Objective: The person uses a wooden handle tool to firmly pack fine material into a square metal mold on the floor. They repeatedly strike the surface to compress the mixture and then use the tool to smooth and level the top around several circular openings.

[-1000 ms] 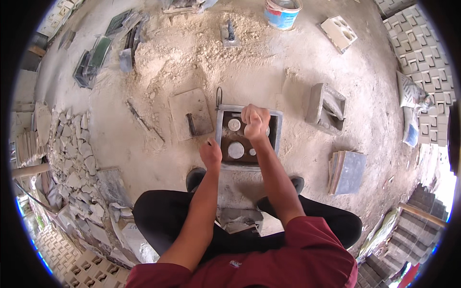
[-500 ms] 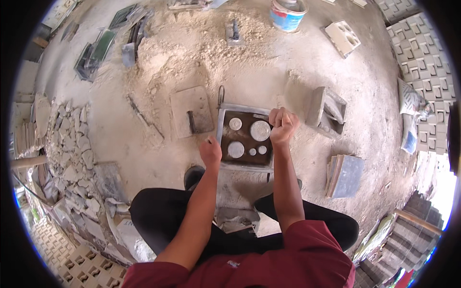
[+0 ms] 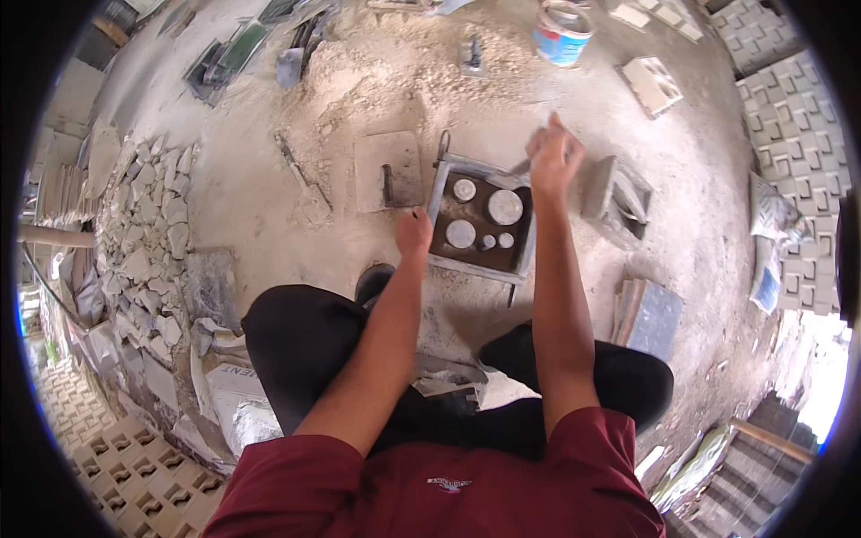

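Observation:
A square grey metal mould frame (image 3: 475,268) lies on the dusty floor before me, with several pale round discs (image 3: 505,207) of different sizes on its dark inner surface. My left hand (image 3: 413,233) is closed beside the frame's left edge; its fingertips are partly hidden, and what it holds, if anything, cannot be made out. Above the far right corner my right hand (image 3: 554,157) is closed, slightly blurred. From it a narrow grey blade (image 3: 520,169), like a small trowel's, points left over the far rail; the handle is hidden in the fist.
A flat board with a dark handle (image 3: 388,184) lies left of the frame, beside a long thin tool (image 3: 303,175). To the right stand a grey box-like mould (image 3: 619,202) and stacked boards (image 3: 650,316). Pale sandy rubble (image 3: 377,67) and a bucket (image 3: 563,45) are beyond.
My right hand has risen away from the frame's right side toward its far corner, taking the blade along. My left hand stays by the left edge. The whole view has shifted slightly.

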### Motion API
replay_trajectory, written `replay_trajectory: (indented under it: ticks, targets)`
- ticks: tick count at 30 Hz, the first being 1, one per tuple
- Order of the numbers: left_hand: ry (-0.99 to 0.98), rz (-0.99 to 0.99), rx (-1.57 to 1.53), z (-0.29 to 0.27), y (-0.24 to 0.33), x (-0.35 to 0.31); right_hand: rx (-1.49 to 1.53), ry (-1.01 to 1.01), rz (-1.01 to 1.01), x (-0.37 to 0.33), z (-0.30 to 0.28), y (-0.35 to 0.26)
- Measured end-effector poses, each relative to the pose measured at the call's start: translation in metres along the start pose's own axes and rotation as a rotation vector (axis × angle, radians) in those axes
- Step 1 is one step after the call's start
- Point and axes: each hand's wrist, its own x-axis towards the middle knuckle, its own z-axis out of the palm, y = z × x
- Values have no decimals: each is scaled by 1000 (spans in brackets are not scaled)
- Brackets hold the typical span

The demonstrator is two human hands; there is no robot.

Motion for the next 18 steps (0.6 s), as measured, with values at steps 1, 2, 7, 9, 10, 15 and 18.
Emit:
replay_trajectory:
  ticks: [1,2,7,9,10,15,18]
  targets:
    - [10,83,-16,-10,0,0,-81,-65,84,3,3,-12]
    - [15,92,-24,-20,3,1,-79,-68,71,7,8,-24]
    - [-378,385,-396,-88,61,0,-9,174,202,28,31,-74]
    - [-492,194,-740,-112,76,-15,72,158,197,28,29,-84]
    - [-629,-24,-1085,-121,82,-22,206,193,257,33,19,-83]
    - [-386,218,-1206,-205,68,-31,552,561,541,-4,41,-41]
    - [-271,281,-1320,-205,101,-62,568,575,549,-6,-31,34]
